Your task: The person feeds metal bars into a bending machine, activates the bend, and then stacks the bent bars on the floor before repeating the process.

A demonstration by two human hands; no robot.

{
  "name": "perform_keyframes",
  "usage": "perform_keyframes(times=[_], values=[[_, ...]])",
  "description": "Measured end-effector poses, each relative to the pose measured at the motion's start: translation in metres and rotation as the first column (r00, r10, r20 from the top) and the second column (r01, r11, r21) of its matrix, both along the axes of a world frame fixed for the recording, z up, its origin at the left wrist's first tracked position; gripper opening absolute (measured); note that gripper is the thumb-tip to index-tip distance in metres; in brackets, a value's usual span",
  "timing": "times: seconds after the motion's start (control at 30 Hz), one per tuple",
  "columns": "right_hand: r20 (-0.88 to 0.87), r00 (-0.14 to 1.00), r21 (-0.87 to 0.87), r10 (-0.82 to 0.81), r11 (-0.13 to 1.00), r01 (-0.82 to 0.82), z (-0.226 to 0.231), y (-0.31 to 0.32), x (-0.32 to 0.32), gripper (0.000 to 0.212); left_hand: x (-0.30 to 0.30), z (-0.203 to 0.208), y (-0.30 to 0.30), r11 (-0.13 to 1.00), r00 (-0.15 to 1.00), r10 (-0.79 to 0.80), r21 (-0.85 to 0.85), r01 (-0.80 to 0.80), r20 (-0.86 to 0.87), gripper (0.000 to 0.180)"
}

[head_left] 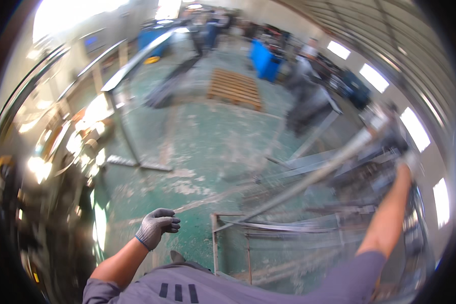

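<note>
My left hand [157, 227], in a pale grey knitted glove, hovers over the green floor with its fingers loosely bent and apart and nothing in them. Far to the right stretches my other arm. My right hand [412, 161] also looks gloved, but motion smears its fingers, so I cannot see if it grips anything. Close to it are blurred metal pieces and the upper end of a long grey metal bar [309, 180]. That bar slants down left toward a low rectangular metal frame [215, 248] in front of my body.
A wooden pallet [234, 88] lies on the floor ahead. Beyond it stands a blue cabinet [265, 60] with items on top. On the left, a metal stand [122, 126] rises beside sunlit, cluttered metal parts. Blurred people are in the background.
</note>
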State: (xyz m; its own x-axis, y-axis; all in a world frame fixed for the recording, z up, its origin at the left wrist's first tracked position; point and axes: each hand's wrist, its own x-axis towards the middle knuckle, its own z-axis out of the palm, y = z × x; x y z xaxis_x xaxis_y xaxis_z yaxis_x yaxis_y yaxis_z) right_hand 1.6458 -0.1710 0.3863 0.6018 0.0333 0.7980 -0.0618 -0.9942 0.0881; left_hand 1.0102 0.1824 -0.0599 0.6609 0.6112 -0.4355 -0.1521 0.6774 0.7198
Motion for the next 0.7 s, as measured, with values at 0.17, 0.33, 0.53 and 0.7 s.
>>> perform_keyframes(times=[0.17, 0.33, 0.53, 0.7], values=[[0.504, 0.579, 0.005, 0.641, 0.667, -0.745, -0.141, 0.134, -0.086, 0.039, -0.106, -0.066, -0.048, 0.942, 0.893, 0.302, -0.041, -0.333, -0.335, 0.033], [0.386, 0.011, 0.341, 0.923, -0.132, -0.931, -0.337, 0.284, -0.267, 0.034, -0.171, -0.099, -0.128, 0.825, 0.697, 0.489, 0.019, -0.564, -0.525, 0.032], [-0.139, -0.785, 0.921, 0.604, -0.213, -0.326, -0.524, 0.357, -0.525, 0.027, -0.274, -0.09, -0.245, 0.38, 0.291, 0.863, 0.151, -0.912, -0.413, 0.026], [-0.354, -0.935, 0.833, -0.021, -0.462, -0.305, -0.575, 0.294, -0.739, 0.023, -0.379, -0.042, -0.421, 0.121, -0.413, 0.809, 0.807, -0.578, -0.417, 0.015]])
